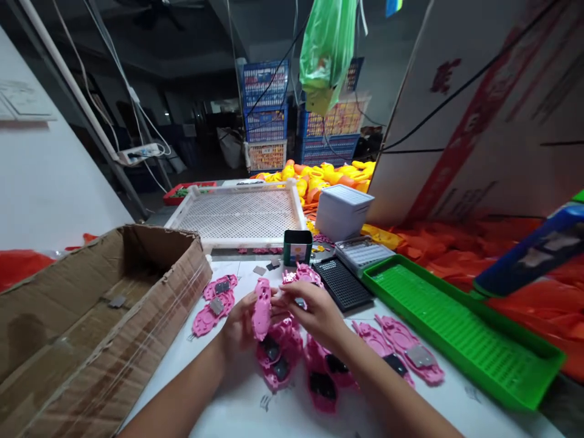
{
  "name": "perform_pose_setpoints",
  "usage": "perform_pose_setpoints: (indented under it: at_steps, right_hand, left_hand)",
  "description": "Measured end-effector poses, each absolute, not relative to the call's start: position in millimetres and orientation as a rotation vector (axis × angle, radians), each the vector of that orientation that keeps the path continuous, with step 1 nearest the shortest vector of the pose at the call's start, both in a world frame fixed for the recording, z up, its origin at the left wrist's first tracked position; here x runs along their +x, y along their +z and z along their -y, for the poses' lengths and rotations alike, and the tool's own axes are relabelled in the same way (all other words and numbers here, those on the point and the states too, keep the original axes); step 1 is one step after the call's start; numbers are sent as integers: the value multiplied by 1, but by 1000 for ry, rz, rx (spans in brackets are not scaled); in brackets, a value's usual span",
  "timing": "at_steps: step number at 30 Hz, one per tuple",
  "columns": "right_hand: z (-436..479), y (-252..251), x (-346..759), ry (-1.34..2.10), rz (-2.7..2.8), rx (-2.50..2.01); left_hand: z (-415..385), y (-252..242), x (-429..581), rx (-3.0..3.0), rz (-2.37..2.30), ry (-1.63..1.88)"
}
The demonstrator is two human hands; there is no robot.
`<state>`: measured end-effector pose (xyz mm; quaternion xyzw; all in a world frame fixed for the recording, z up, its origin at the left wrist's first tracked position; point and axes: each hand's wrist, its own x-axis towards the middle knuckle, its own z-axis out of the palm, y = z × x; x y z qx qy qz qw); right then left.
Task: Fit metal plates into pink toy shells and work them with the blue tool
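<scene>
One pink shell (261, 311) sits clamped in the fingers of our left hand (238, 322); on the right, we cannot tell whether our right hand (316, 307) pinches anything. A loosened grip could drop the shell onto the near pink parts (292, 348), jolting their black pieces (322, 384) astray. Its back is hidden; the cardboard box (152, 319), left, is cut off.

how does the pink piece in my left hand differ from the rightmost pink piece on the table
The held pink piece is raised in the left hand; the rightmost pink piece lies flat on the white table.
The held pink piece shows a bare pink side; the rightmost pink piece carries a grey plate.
Both are elongated.
</scene>
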<state>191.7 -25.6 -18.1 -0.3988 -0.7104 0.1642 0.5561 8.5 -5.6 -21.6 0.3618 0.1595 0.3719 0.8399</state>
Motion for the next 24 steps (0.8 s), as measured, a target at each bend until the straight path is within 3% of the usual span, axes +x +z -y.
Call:
perform_pose_setpoints:
  at_steps: [5,12,24]
  right_hand:
    - [26,-22,184,856,1317,-944]
    - [27,-12,179,1136,916,-969]
    - [22,-15,174,1161,728,-1036]
  left_hand:
    - [2,-20,1,725,-307,746]
    - [-5,-26,7,645,-696,985]
    - [-8,-9,4,633,-570,1096]
